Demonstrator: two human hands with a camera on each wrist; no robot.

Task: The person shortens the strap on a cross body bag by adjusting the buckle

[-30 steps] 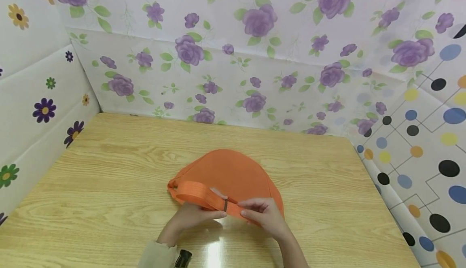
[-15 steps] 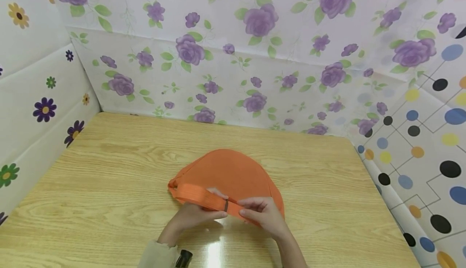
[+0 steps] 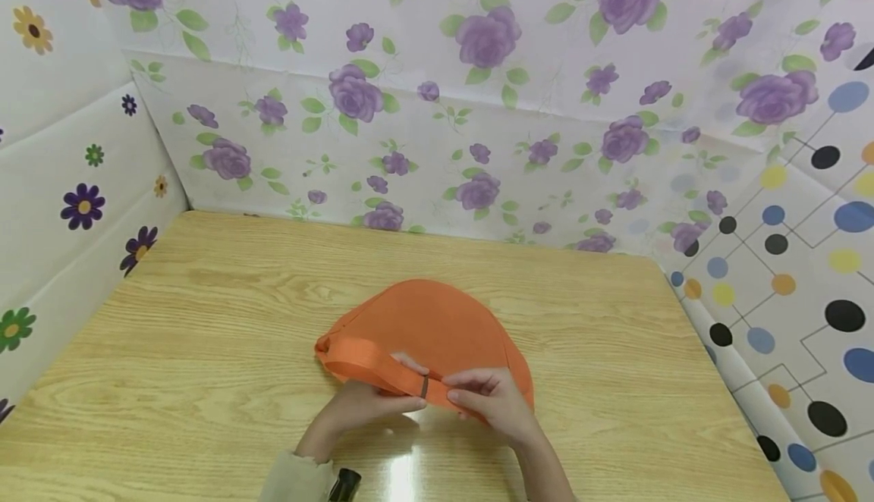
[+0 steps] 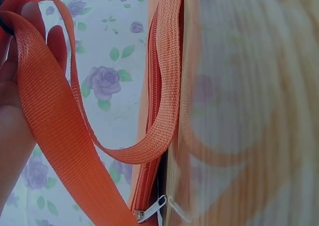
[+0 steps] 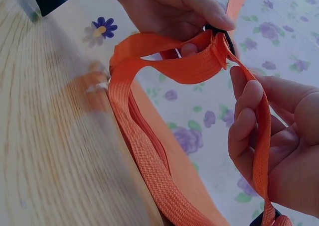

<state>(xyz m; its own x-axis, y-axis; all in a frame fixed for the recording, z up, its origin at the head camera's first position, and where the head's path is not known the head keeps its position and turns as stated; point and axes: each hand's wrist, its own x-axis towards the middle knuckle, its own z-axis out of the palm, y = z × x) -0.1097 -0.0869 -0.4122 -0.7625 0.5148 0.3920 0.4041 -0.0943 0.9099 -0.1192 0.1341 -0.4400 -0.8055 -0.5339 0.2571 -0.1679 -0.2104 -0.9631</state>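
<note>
An orange half-round fabric bag (image 3: pixel 426 312) lies on the table, its straighter zipped side towards me. My left hand (image 3: pixel 362 409) holds the bag's orange webbing strap (image 3: pixel 358 352) at a dark slider buckle (image 3: pixel 425 386), thumb in front and fingers behind. To the right of the buckle, my right hand (image 3: pixel 501 405) pinches the strap between thumb and fingers. In the left wrist view, the strap loops down past a red-orange zipper (image 4: pixel 153 86) with a silvery zipper pull (image 4: pixel 153 209). In the right wrist view, the strap runs from the buckle across the right hand's fingers (image 5: pixel 249 99).
The wood-grain table (image 3: pixel 205 320) carries the bag near its middle. Floral sheeting (image 3: pixel 423 123) stands along the back, with patterned sheets at the left and right sides. A black object (image 3: pixel 344 484) shows beside the left sleeve (image 3: pixel 297 479).
The strap's loop above my left hand shifts slightly and now arches a little more. Both hands keep almost the same place on the strap, and the bag stays put.
</note>
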